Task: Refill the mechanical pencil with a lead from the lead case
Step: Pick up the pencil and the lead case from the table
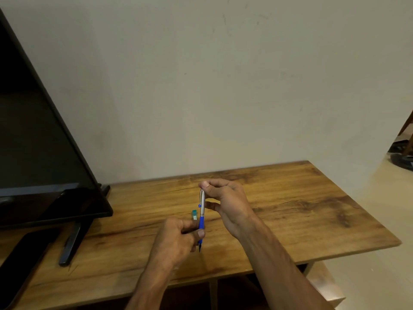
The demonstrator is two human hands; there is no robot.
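Nearest, the left grip [176, 238] curls round the blue lower section of the blue-and-silver mechanical pencil [202, 204], held upright, tip down, above the wood-grain tabletop [290, 209]. The right grip [225, 204] pinches the pencil's silver top end. The small teal lead case [194, 214] pokes up beside the left fingers; whether they hold it I cannot tell.

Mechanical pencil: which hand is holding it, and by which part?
Both: left hand pinches the blue grip of the mechanical pencil, right hand pinches its top end.
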